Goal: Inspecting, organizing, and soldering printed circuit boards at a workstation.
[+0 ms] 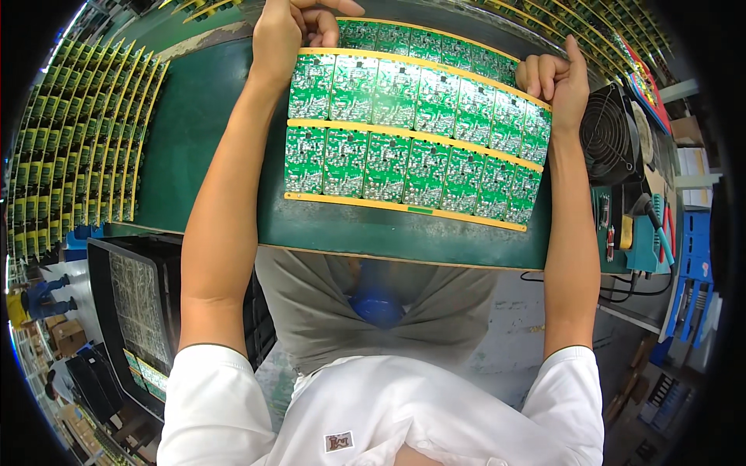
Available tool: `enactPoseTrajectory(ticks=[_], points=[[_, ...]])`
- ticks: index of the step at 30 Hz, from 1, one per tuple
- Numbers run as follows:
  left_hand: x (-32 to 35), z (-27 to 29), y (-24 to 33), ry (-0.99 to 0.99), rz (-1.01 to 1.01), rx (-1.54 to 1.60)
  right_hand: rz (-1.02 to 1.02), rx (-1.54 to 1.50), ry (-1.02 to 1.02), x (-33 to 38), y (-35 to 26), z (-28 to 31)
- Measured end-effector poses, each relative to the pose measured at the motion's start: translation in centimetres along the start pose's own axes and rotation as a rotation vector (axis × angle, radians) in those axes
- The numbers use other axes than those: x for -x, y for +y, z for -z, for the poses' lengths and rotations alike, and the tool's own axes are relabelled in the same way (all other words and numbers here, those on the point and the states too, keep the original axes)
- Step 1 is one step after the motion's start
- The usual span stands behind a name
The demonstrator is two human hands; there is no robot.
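Note:
A green circuit board panel [416, 140] with yellow edge strips slants over the green table in front of me, its solder-dotted side toward me. At its far left corner is my left hand [299, 35], fingers curled at the edge and the index finger stretched out. My right hand [556, 81] is closed at the far right corner, index finger pointing up. Both thumbs are mostly hidden. Just beyond the panel's far edge another row of green boards [435, 48] shows; whether it is a separate panel, I cannot tell.
Upright rows of board panels [78, 147] stand on the table [194, 140] at left; more line the far edge. At right are a black fan [610, 133], a soldering iron [649, 210] and hand tools. A black crate [140, 303] sits below left.

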State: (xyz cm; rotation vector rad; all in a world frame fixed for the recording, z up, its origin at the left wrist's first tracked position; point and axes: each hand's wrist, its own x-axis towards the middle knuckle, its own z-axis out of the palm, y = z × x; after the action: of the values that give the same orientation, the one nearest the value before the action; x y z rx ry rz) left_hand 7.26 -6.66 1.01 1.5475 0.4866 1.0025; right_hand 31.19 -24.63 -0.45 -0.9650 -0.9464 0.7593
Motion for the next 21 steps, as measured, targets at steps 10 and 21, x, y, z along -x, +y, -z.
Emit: enactPoseTrajectory(ticks=[10,21], points=[[0.0,0.1,-0.2,-0.015,-0.027,-0.02,-0.01,-0.009,0.021,-0.1,0.1,0.2],[-0.1,0.4,-1.1,-0.036,-0.153,-0.108,-0.024,-0.026,0.042,-0.2,0.1,0.1]])
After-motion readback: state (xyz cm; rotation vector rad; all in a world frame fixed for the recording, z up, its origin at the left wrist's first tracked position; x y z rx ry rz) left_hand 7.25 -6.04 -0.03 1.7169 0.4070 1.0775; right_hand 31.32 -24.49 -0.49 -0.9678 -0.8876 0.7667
